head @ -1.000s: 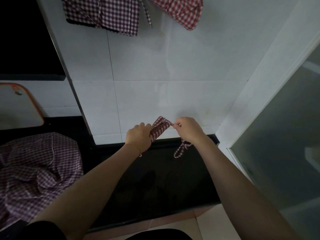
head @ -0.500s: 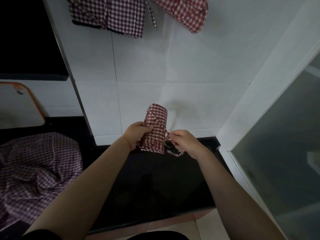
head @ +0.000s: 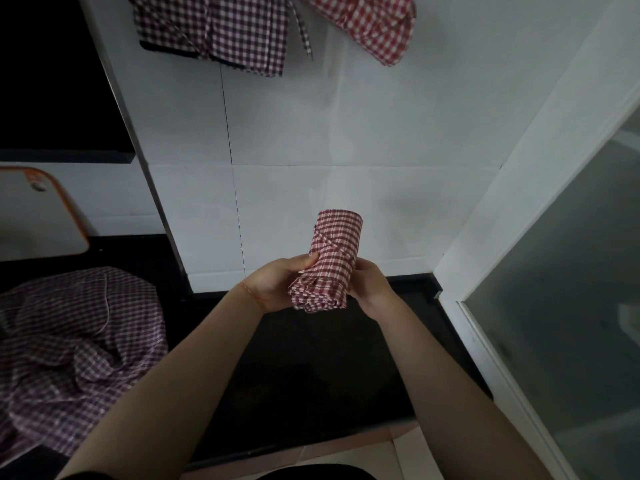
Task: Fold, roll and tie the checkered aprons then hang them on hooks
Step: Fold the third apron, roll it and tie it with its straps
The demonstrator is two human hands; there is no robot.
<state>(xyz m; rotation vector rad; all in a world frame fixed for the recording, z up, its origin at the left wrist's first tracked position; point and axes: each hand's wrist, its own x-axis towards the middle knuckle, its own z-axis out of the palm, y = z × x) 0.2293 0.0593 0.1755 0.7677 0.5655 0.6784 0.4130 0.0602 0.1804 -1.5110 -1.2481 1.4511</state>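
Observation:
A rolled red-checkered apron [head: 330, 258] stands almost upright in front of the white tiled wall, with a strap crossing its upper part. My left hand [head: 277, 284] grips its lower left side, thumb on the cloth. My right hand [head: 370, 285] holds the lower right side, partly hidden behind the roll. A purple-checkered apron [head: 221, 29] and a red-checkered apron [head: 374, 26] hang high on the wall; their hooks are out of view. Another purple-checkered apron [head: 69, 348] lies crumpled on the dark counter at the left.
A black countertop [head: 311, 375] runs below my hands. A white board with an orange rim [head: 38, 213] leans at the far left. A white frame with frosted glass [head: 571, 271] closes the right side. A dark recess [head: 52, 71] fills the upper left.
The roll was lying between my hands with a strap pulled out by the right hand. It has been turned upright, and both hands have closed around its lower end.

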